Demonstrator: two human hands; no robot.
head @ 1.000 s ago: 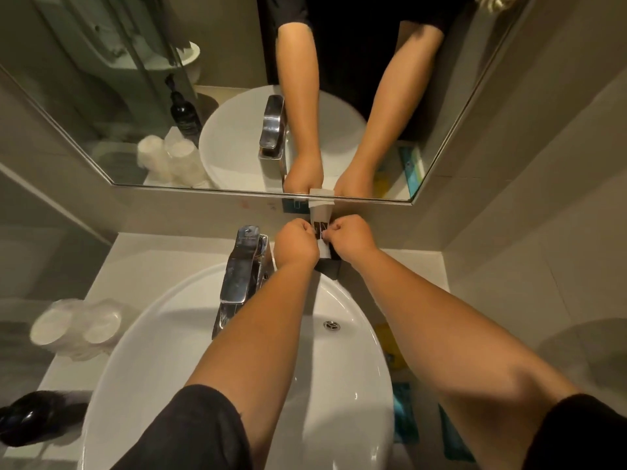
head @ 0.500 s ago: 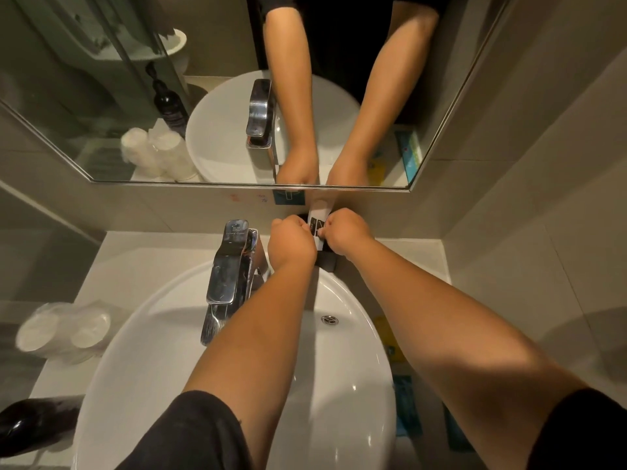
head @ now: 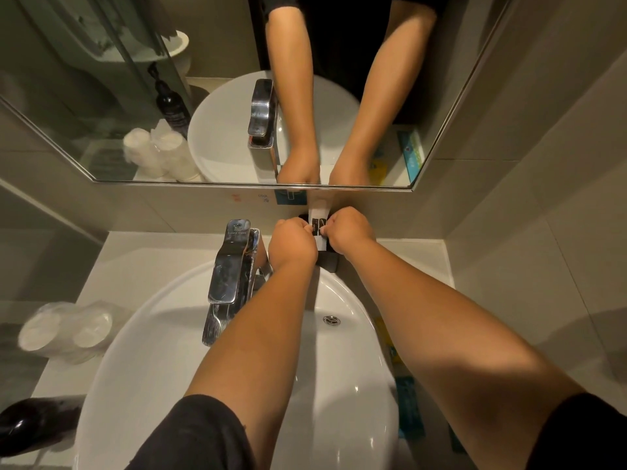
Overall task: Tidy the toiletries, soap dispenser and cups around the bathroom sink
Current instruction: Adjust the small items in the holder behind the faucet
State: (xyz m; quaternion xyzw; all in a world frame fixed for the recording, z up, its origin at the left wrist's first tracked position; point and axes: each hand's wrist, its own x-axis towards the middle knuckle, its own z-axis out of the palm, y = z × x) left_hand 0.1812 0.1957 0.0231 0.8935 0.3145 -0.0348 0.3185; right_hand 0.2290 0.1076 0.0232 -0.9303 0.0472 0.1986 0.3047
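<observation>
Hands meet behind the sink (head: 142, 334), right of the tap (head: 234, 266). The left hand (head: 293, 244) and right hand (head: 349, 234) each make a closed grip, fingers curled onto a small white packet (head: 319, 223) with black print. It stands upright against the wall below the mirror (head: 101, 179), over a dark tray (head: 327, 261) on the desk (head: 135, 252) behind the sink.

The packet looks light and thin, probably paper or card that creases easily, so a gentle pinch at its side edges seems the safest hold. Whether anything else sits in the tray is hidden by the hands.

Left of the sink two cups (head: 64, 329) in clear wrap stand side by side, mouths covered, nothing visible inside; they should be light and easy to crush. Nearer the person, also left of the sink, a dark glossy soap bottle (head: 30, 424) lies blurred at the frame edge, likely heavier and slippery. Coloured sachets (head: 409, 410) lie right of the sink.
</observation>
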